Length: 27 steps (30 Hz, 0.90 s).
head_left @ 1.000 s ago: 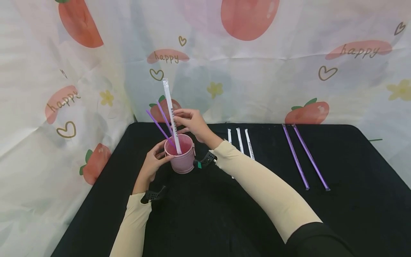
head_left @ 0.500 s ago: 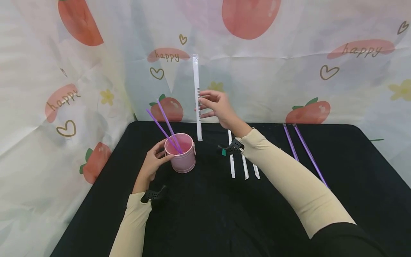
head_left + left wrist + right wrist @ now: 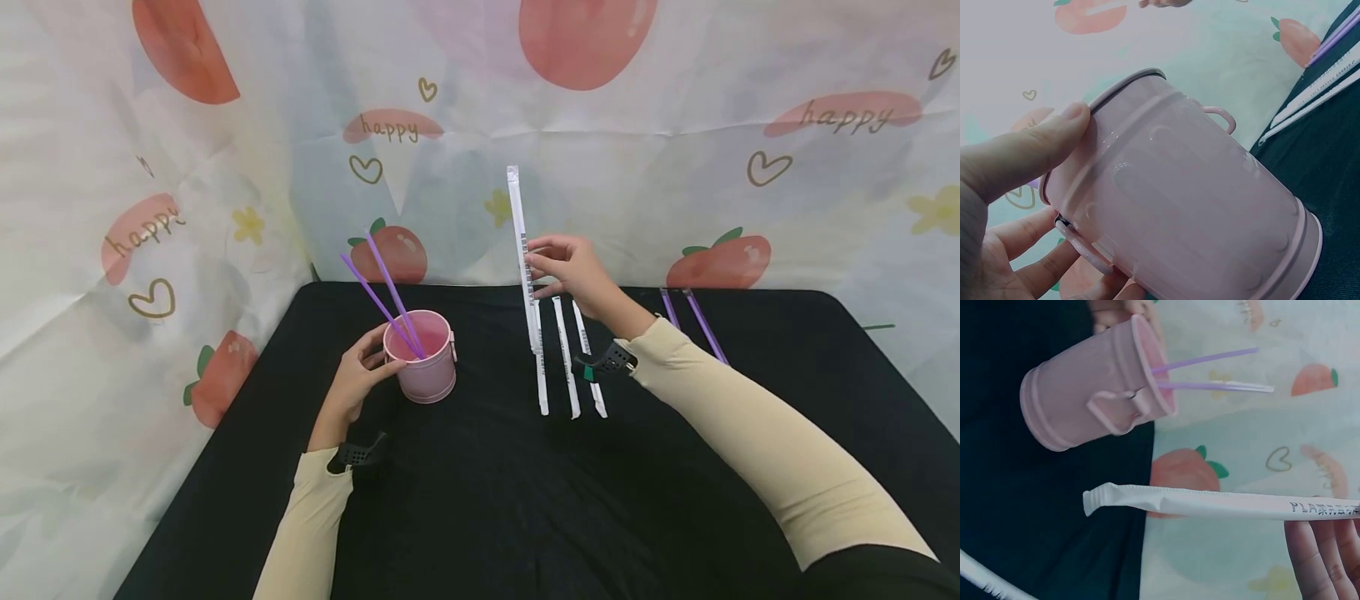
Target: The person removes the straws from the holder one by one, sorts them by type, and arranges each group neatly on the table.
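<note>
My left hand point(image 3: 354, 379) grips the small pink bucket point(image 3: 427, 385) at its left side, thumb over the near rim and fingers by the side handle, as the left wrist view shows. Two purple straws point(image 3: 380, 304) lean out of the bucket to the left. Away to its right, my right hand point(image 3: 576, 271) pinches a white paper-wrapped straw point(image 3: 519, 221) near its middle. This straw stands nearly upright, slightly tilted, its lower end in front of a wrapped straw lying on the table. Printed letters show on the wrapper in the right wrist view.
Three white wrapped straws point(image 3: 564, 354) lie side by side on the black-covered table point(image 3: 465, 500), below the right hand. Further right are two purple straws point(image 3: 705, 323), partly hidden by the right sleeve point(image 3: 750, 433). A fruit-printed curtain point(image 3: 600, 183) hangs behind the table.
My right hand has lifted the white wrapped straw from the bucket, carried it right, then lowered it over the white straws. The left hand stays on the bucket.
</note>
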Each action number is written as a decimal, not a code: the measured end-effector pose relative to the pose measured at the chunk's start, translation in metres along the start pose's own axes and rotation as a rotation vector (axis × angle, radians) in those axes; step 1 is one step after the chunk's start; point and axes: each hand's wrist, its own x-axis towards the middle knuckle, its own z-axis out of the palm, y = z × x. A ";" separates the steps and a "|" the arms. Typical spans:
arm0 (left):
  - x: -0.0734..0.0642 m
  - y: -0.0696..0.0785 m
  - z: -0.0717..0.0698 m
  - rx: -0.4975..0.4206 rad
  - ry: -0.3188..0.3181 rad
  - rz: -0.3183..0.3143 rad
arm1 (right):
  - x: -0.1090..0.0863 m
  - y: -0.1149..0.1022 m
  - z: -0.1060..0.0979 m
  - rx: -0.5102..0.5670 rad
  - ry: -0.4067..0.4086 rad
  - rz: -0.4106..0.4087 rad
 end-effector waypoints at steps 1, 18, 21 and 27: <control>0.000 0.000 0.000 0.001 -0.001 0.000 | -0.003 0.002 -0.003 -0.020 -0.004 0.008; -0.001 0.000 -0.002 0.023 -0.004 -0.007 | -0.039 0.040 -0.046 -0.209 0.053 0.153; -0.001 0.000 -0.002 0.027 -0.003 -0.007 | -0.043 0.048 -0.054 -0.220 0.065 0.176; 0.000 0.000 -0.002 0.027 -0.006 -0.002 | -0.047 0.062 -0.070 -0.239 0.094 0.225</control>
